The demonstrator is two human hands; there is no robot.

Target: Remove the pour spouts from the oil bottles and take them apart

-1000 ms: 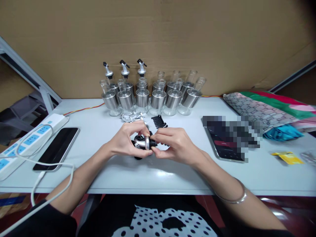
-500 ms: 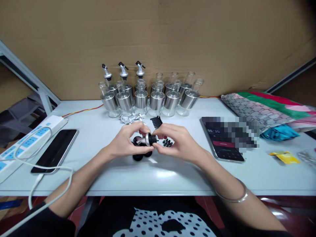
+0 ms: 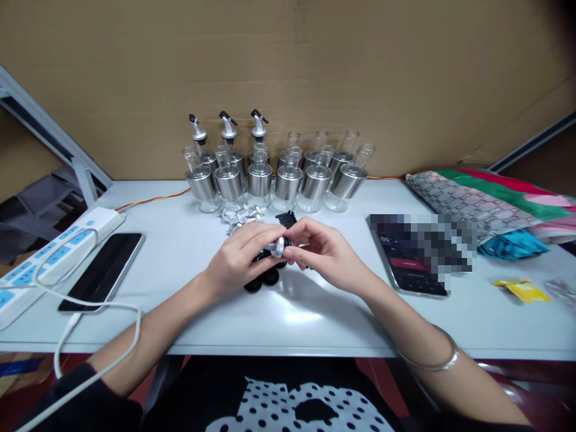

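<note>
Above table [image 3: 315, 312], both hands' fingertips [image 3: 288, 252] pinch spout [image 3: 278, 246].

Bottles [image 3: 274, 174] stand in rows at the table's [image 3: 288, 318] back edge, a phone [image 3: 102, 271] lies left, and what seems another phone [image 3: 411, 264] lies right.

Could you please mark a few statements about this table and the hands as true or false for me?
1. Both hands hold the pourer spout together. True: left hand, right hand.
2. Every bottle in the row has a pourer fitted. False: only three at the back left do.
3. A dark phone lies left of the hands. True.
4. The power strip sits on the right. False: it is at the left edge.
</note>
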